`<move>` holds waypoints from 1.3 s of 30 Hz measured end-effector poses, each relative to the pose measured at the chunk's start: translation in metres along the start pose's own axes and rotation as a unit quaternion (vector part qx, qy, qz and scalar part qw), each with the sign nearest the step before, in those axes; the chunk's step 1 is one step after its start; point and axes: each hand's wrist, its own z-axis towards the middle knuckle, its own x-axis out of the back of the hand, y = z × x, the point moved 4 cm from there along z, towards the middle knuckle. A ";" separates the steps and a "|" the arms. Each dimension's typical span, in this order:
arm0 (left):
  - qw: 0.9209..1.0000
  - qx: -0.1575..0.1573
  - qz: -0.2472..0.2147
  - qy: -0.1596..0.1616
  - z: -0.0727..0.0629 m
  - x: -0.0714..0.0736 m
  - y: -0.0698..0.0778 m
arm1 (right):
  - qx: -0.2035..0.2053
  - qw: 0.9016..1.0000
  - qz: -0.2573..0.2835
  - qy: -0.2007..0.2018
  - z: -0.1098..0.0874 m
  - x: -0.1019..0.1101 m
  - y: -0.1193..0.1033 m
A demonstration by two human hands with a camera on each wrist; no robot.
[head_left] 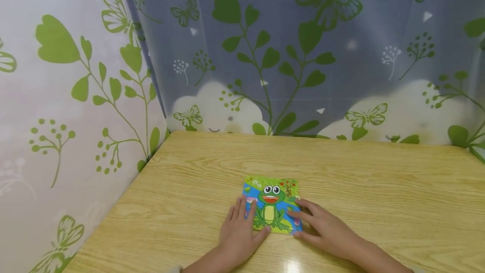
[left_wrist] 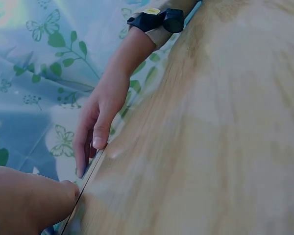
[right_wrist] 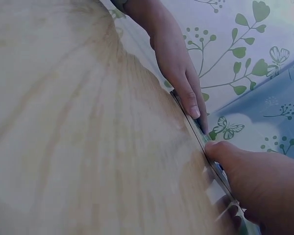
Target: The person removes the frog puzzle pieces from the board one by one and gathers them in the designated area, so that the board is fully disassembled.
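Observation:
A frog picture board, square and brightly coloured, lies flat on the wooden table. Across its left edge rests my left hand, fingers extended and the thumb along the near edge. My right hand touches the right side with spread, slightly bent fingers, its thumb at the near right corner. Seen low in the right wrist view, the thin edge of the board runs between the right hand and the left hand. The left wrist view shows only part of the left hand.
The light wooden table extends around the board. Behind it hangs a blue-grey cloth printed with leaves and butterflies, and a pale printed cloth stands at the left. A dark band circles the right wrist.

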 end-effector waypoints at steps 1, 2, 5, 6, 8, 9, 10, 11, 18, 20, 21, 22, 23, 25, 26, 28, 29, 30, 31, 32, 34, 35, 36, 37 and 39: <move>1.000 -0.001 0.001 -0.001 -0.001 0.000 0.001 | 0.001 1.000 0.000 0.001 -0.002 0.001 0.000; 1.000 -0.002 0.003 -0.003 -0.001 0.000 0.003 | 0.001 1.000 0.000 0.003 -0.003 0.001 0.000; 1.000 -0.006 0.003 -0.008 -0.002 -0.001 0.006 | 0.004 1.000 0.003 0.008 -0.008 0.002 0.001; 1.000 -0.007 0.004 -0.009 -0.002 -0.001 0.007 | 0.006 1.000 0.002 0.011 -0.009 0.003 0.001; 1.000 -0.009 0.005 -0.010 -0.002 -0.001 0.008 | 0.010 1.000 0.002 0.014 -0.010 0.003 0.002; 1.000 -0.010 0.008 -0.008 -0.002 0.000 0.009 | 0.011 1.000 0.002 0.015 -0.011 0.003 0.002; 1.000 -0.011 0.011 -0.008 -0.002 0.001 0.008 | 0.013 1.000 0.004 0.017 -0.011 0.003 0.002; 1.000 -0.013 0.015 -0.007 -0.001 0.003 0.008 | 0.014 1.000 0.006 0.019 -0.011 0.003 0.002; 0.999 -0.046 -0.005 0.003 0.013 0.021 -0.010 | 0.004 0.999 0.044 0.024 0.002 0.007 -0.001; 0.998 -0.065 -0.017 -0.010 0.018 0.025 -0.018 | 0.003 0.998 0.053 0.024 0.011 0.009 -0.003; 0.997 -0.076 -0.020 -0.021 0.021 0.025 -0.023 | 0.005 0.998 0.057 0.025 0.016 0.011 -0.004; 0.995 -0.088 -0.026 -0.032 0.024 0.026 -0.027 | 0.005 0.998 0.064 0.023 0.021 0.011 -0.005; 0.994 -0.098 -0.033 -0.043 0.027 0.026 -0.032 | 0.006 0.997 0.071 0.022 0.027 0.012 -0.005; 0.991 -0.114 -0.042 -0.063 0.032 0.026 -0.040 | 0.001 0.996 0.086 0.020 0.040 0.012 -0.005; 0.989 -0.118 -0.045 -0.071 0.034 0.026 -0.044 | -0.002 0.996 0.090 0.019 0.047 0.012 -0.005; 0.988 -0.120 -0.048 -0.085 0.038 0.026 -0.050 | -0.011 0.995 0.099 0.019 0.061 0.009 -0.003; 0.988 -0.119 -0.048 -0.090 0.040 0.026 -0.053 | -0.014 0.995 0.101 0.021 0.069 0.008 -0.002; 0.987 -0.117 -0.046 -0.096 0.042 0.025 -0.055 | -0.017 0.994 0.101 0.021 0.076 0.005 -0.001; 0.987 -0.115 -0.044 -0.103 0.043 0.025 -0.057 | -0.019 0.995 0.099 0.022 0.082 0.003 -0.001; 0.987 -0.114 -0.043 -0.108 0.044 0.025 -0.058 | -0.019 0.995 0.096 0.024 0.088 0.000 0.000; 0.986 -0.112 -0.044 -0.117 0.045 0.025 -0.059 | -0.026 0.995 0.096 0.025 0.099 -0.005 0.002; 0.986 -0.110 -0.044 -0.121 0.046 0.025 -0.059 | -0.031 0.995 0.096 0.026 0.104 -0.007 0.003; 0.985 -0.109 -0.045 -0.125 0.047 0.025 -0.059 | -0.036 0.994 0.095 0.027 0.109 -0.010 0.003; 0.985 -0.109 -0.044 -0.127 0.048 0.024 -0.059 | -0.041 0.994 0.092 0.028 0.113 -0.012 0.004; 0.984 -0.109 -0.046 -0.131 0.049 0.025 -0.059 | -0.053 0.994 0.087 0.033 0.119 -0.015 0.005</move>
